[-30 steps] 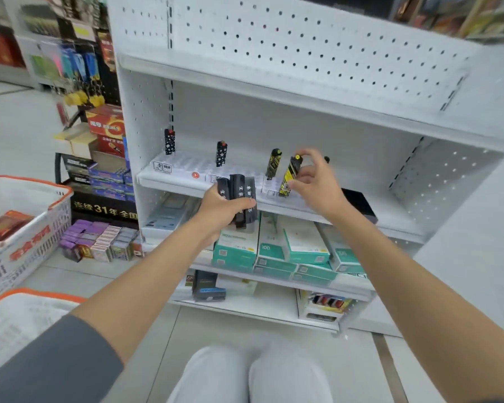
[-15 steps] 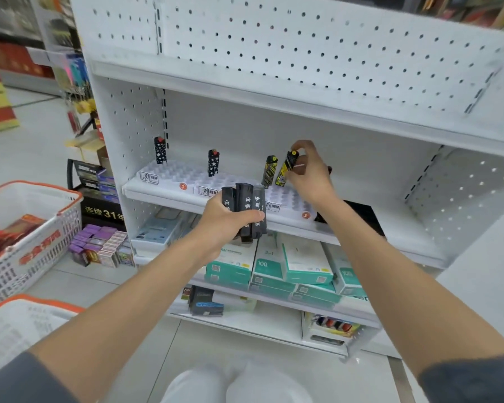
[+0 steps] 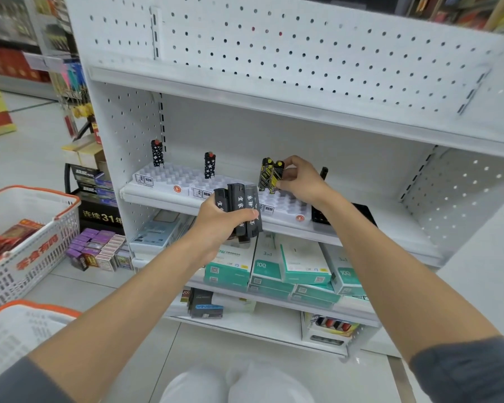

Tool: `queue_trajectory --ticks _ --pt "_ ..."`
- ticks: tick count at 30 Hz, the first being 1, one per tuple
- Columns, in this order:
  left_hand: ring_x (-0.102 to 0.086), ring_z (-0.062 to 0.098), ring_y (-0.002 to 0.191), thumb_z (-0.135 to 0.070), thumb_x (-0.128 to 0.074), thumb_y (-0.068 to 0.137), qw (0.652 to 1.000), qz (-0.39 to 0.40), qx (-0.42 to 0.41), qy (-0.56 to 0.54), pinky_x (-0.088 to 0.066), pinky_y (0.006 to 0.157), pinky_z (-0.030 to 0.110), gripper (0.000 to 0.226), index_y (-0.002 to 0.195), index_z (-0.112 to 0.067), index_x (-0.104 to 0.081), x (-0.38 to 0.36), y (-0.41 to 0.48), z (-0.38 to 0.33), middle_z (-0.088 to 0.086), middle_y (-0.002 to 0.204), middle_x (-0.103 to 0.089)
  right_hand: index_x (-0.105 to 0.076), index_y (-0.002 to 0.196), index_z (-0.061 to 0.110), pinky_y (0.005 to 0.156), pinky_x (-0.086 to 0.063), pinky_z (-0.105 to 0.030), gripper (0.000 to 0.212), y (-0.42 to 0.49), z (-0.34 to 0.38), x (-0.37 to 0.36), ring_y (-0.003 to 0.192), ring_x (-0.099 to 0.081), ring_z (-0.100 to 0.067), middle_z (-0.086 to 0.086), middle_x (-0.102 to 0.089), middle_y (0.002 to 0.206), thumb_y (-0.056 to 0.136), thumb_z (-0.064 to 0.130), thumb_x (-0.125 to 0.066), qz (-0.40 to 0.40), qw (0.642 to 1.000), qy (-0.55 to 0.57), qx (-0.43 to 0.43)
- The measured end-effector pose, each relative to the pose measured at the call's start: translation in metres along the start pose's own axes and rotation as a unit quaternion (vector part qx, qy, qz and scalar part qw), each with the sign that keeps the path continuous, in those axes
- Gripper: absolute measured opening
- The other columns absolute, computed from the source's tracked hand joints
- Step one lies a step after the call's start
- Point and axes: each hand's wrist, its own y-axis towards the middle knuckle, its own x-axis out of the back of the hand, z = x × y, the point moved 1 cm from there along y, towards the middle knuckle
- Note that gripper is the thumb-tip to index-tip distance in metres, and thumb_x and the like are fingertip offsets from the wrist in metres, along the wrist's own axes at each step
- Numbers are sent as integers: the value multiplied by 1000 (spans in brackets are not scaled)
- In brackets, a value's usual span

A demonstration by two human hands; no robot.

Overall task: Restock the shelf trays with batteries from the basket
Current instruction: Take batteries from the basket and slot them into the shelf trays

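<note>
The right grip (image 3: 300, 181) pinches a yellow-black battery (image 3: 277, 175) upright, probably to seat it in the tray (image 3: 285, 206) slot beneath; the left grip (image 3: 221, 225), below it, clasps spare black batteries (image 3: 242, 205) as supply.

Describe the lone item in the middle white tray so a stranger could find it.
On the white pegboard shelf unit, find the shelf with three white slotted trays. At the back of the middle tray stands one black item. It bears white stars; its left neighbour bears diamonds, the right pair is yellow and black.
</note>
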Motion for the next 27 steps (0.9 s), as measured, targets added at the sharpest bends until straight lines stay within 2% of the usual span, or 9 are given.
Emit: queue_trajectory --ticks 5,9,12,13,15,16,18,23,27 --pt "-69 27 94 -3 -80 75 1000 -1 -2 -1 -59 70 36 38 98 -23 -57 0 -2 0 10 102 -70 -52 123 19 52 -47 -21 39 -3 6 -1 66 -59 -11 5 -61 88 88 11 -67 16 1000 -5 5" --pt "-69 25 91 -3 -80 75 1000 -2 -10 4 -59 65 33 38 100 -21 -59 1 -2 -1 9 101 -70 -58 111 13 49 -43 -13 20 -2 7 -2 71 -59 -9 3 -65 91 91 16 -63 6 999 -23 27" --pt "-70 26 95 -5 -81 74 1000 -3 -11 11 -60 74 37 39 101 -22 -59 0 0 -1 8 101 -71 -57 110 9 48 -42 -11 17 -2 9 2 81 -62 -17 -3 -67 95 95 17 -59 26 999 -28 27" --pt "-69 26 95 -5 -82 74 1000 -3 -11 11 -59 74 37 39 101 -22 -59 -1 1 -1 8 101 -71 -57 111 6 50 -46 -14 18 -2 10 3 85 -64 -21 -7 -68 100 95 16 -58 36 999 -28 24" --pt "-69 26 95 -5 -81 74 1000 -4 -10 11 -58 70 35 39 100 -23 -58 -2 1 0 9 103 -70 -56 112 4 75 -58 -31 19 0 10 3 95 -67 -30 -14 -68 107 96 14 -57 59 998 -19 11" --pt "-69 27 95 -5 -81 74 1000 -5 -11 11 -58 69 35 39 100 -23 -58 -2 1 0 10 103 -70 -55 112 4 88 -56 -42 19 0 10 3 100 -67 -32 -15 -68 109 96 14 -56 69 997 -16 9" --pt "-69 27 96 -6 -82 74 1000 -8 -10 10 -59 73 37 39 100 -23 -58 -2 1 1 10 103 -70 -52 113 7 94 -52 -48 17 0 11 4 104 -65 -32 -14 -66 111 98 15 -54 76 997 -13 9" --pt "-69 27 95 -5 -82 74 1000 -10 -10 6 -60 74 38 38 98 -23 -58 -3 1 1 9 101 -71 -45 116 11 72 -61 -35 21 2 16 4 80 -69 -25 -18 -63 111 99 19 -52 5 997 73 -7" --pt "-70 29 96 -5 -82 73 1000 -8 -8 3 -60 76 42 40 101 -22 -59 -1 3 3 10 102 -71 -45 131 20 57 -58 -29 37 -2 12 1 61 -68 -23 -14 -66 97 97 28 -55 -105 994 -24 24"
